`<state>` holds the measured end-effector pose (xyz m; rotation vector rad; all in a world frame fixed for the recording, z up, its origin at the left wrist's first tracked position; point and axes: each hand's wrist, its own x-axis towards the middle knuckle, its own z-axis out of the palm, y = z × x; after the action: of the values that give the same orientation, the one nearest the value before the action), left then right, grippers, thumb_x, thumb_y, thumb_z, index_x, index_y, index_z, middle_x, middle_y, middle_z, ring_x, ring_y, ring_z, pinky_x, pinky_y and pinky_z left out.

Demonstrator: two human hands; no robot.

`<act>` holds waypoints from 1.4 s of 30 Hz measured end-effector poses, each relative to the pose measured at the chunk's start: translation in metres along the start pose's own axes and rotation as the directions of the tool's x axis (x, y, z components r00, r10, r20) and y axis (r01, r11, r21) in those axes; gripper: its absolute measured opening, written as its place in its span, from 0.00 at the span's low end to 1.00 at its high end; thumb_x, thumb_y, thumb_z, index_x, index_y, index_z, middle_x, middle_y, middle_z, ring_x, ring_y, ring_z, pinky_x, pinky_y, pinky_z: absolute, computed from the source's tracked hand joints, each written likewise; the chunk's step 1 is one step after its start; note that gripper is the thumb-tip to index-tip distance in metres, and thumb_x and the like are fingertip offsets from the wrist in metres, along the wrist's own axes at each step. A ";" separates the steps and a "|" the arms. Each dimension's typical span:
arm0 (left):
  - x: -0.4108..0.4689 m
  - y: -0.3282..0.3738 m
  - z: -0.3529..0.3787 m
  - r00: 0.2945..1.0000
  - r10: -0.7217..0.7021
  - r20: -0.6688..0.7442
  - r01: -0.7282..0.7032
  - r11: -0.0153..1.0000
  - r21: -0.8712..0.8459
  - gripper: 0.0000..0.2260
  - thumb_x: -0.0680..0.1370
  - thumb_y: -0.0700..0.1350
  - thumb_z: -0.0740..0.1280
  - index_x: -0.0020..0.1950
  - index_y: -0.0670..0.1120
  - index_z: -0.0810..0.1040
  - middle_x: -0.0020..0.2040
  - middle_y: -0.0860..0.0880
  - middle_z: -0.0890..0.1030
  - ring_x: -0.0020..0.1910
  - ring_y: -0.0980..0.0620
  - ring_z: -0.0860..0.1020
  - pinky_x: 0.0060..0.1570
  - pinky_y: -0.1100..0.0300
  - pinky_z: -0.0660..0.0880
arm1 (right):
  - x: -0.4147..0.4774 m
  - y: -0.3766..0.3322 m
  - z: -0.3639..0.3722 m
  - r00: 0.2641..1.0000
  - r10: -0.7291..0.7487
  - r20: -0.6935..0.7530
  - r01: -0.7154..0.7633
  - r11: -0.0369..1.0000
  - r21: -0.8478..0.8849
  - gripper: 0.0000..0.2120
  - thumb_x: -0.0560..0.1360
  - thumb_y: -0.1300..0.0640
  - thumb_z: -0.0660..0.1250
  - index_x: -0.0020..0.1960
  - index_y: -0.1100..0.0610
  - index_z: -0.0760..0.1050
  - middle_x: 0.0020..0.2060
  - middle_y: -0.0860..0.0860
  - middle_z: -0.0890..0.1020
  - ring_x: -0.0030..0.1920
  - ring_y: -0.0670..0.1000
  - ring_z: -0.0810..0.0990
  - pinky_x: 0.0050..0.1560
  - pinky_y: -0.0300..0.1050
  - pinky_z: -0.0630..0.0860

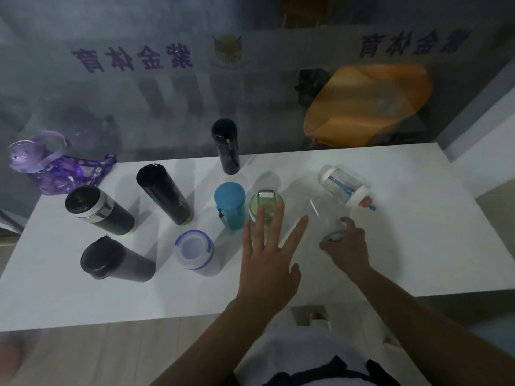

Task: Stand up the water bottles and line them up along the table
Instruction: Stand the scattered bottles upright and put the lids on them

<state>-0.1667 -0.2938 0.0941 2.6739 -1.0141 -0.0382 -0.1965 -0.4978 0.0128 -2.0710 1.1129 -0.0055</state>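
Bottles crowd the left and middle of a white table (pixel 83 296), most of them upright: a black flask (pixel 226 146) at the back, a tall black bottle (pixel 164 194), a black bottle with a silver band (pixel 99 210), a black tumbler (pixel 115 259), a blue bottle (pixel 230 204), a pale bottle with a blue-rimmed lid (pixel 195 252) and a green bottle (pixel 266 208). A purple bottle (pixel 50 165) sits at the far left corner; whether it stands or lies cannot be told. A white-capped clear bottle (pixel 344 188) lies tilted on its side toward the right. The left hand (pixel 267 257) is spread wide and flat, fingers apart, holding nothing, its fingertips overlapping the green bottle's near side. The right hand (pixel 345 246) is curled around the near end of a clear bottle (pixel 324 215), which lies on the table between the green bottle and the white-capped one.
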 end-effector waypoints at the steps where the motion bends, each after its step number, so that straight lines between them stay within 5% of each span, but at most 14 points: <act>1: 0.001 0.001 -0.001 1.000 0.019 0.007 -0.019 1.000 -0.001 0.42 0.74 0.53 0.69 0.79 0.60 0.45 0.80 0.47 0.38 0.78 0.41 0.36 0.74 0.39 0.40 | 0.000 -0.001 -0.010 0.999 -0.036 -0.009 0.036 0.999 -0.005 0.41 0.57 0.49 0.77 0.67 0.50 0.66 0.55 0.58 0.75 0.52 0.62 0.77 0.53 0.57 0.78; 8: 0.012 -0.004 -0.008 1.000 0.011 -0.007 -0.011 1.000 -0.016 0.41 0.75 0.54 0.67 0.78 0.62 0.41 0.78 0.49 0.32 0.76 0.43 0.30 0.74 0.42 0.36 | 0.015 -0.024 -0.066 0.970 -0.228 0.089 0.243 0.942 -0.231 0.31 0.60 0.49 0.77 0.62 0.52 0.75 0.58 0.57 0.76 0.55 0.59 0.77 0.53 0.43 0.72; 15: 0.018 -0.014 -0.005 0.999 -0.042 0.033 0.043 0.999 -0.020 0.41 0.75 0.58 0.66 0.78 0.63 0.41 0.79 0.48 0.32 0.75 0.43 0.29 0.74 0.40 0.36 | 0.005 -0.030 -0.061 0.951 -0.232 0.206 0.288 0.906 -0.309 0.29 0.65 0.48 0.74 0.64 0.50 0.74 0.56 0.57 0.78 0.55 0.59 0.78 0.54 0.50 0.76; 26: 0.028 -0.004 -0.006 0.999 -0.020 -0.027 0.019 0.999 -0.038 0.39 0.75 0.57 0.66 0.79 0.61 0.45 0.79 0.48 0.34 0.76 0.43 0.31 0.75 0.40 0.38 | 0.007 -0.022 -0.068 0.943 -0.251 0.218 0.286 0.947 -0.149 0.34 0.70 0.41 0.71 0.72 0.49 0.65 0.70 0.51 0.69 0.68 0.56 0.70 0.64 0.50 0.69; 36: 0.076 0.067 0.014 0.996 0.086 0.004 -0.086 0.994 -0.060 0.37 0.76 0.64 0.61 0.78 0.61 0.44 0.79 0.49 0.35 0.76 0.44 0.31 0.75 0.41 0.37 | 0.080 0.002 -0.129 0.973 -0.178 0.147 0.196 0.973 -0.118 0.28 0.73 0.39 0.66 0.69 0.51 0.68 0.66 0.52 0.75 0.64 0.56 0.74 0.59 0.48 0.69; 39: 0.083 0.080 0.033 0.997 0.041 0.069 -0.031 0.989 -0.141 0.37 0.73 0.70 0.55 0.78 0.61 0.48 0.80 0.50 0.39 0.78 0.45 0.35 0.76 0.41 0.40 | 0.103 0.021 -0.131 0.970 -0.175 0.168 0.205 0.962 -0.181 0.33 0.72 0.37 0.67 0.71 0.52 0.65 0.68 0.54 0.73 0.65 0.56 0.73 0.60 0.50 0.70; 42: 0.084 0.083 0.055 0.983 -0.078 0.165 0.111 0.974 -0.199 0.39 0.72 0.70 0.59 0.78 0.62 0.46 0.80 0.51 0.41 0.78 0.46 0.37 0.76 0.42 0.43 | 0.125 0.037 -0.126 0.960 -0.169 0.222 0.213 0.958 -0.194 0.38 0.70 0.41 0.72 0.73 0.54 0.62 0.69 0.57 0.71 0.66 0.58 0.71 0.62 0.52 0.69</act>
<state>-0.1638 -0.4219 0.0698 2.5559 -0.8722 -0.3581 -0.1882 -0.6776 0.0363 -2.3075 0.8139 0.2373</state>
